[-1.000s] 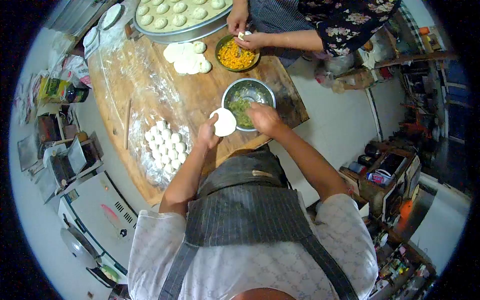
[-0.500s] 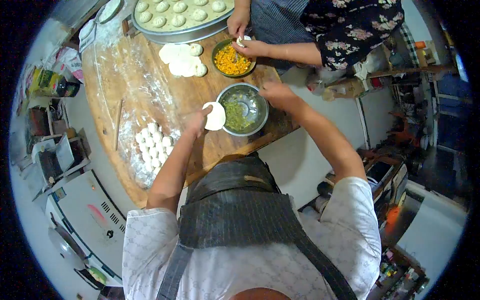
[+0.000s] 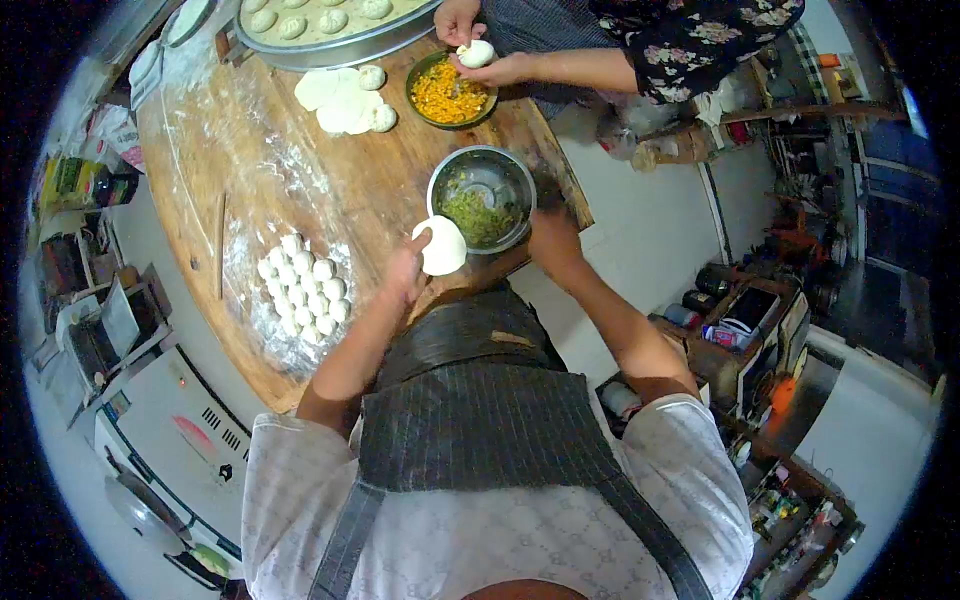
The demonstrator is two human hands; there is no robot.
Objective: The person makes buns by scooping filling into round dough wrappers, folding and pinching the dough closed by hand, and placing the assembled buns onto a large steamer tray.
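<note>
My left hand [image 3: 405, 265] pinches a flat round dough wrapper [image 3: 442, 247] beside the near left rim of a steel bowl [image 3: 483, 160]. Green chopped filling [image 3: 480, 215] lies in that bowl. My right hand [image 3: 552, 235] is at the bowl's right rim; its fingers are dark and blurred, and what they hold cannot be made out. Left of my hands, small dough pieces [image 3: 303, 290] sit in a group on floured plastic.
A co-worker's hands [image 3: 490, 68] hold a white dough piece [image 3: 476, 54] over a bowl of yellow filling [image 3: 448, 95]. Wrappers [image 3: 345, 105], a round tray [image 3: 340, 45] of buns and a rolling pin [image 3: 220, 245] are on the wooden table [image 3: 370, 190].
My right hand has moved from inside the steel bowl out past its right rim, then lower beside it. The co-worker's dough piece now looks rounder.
</note>
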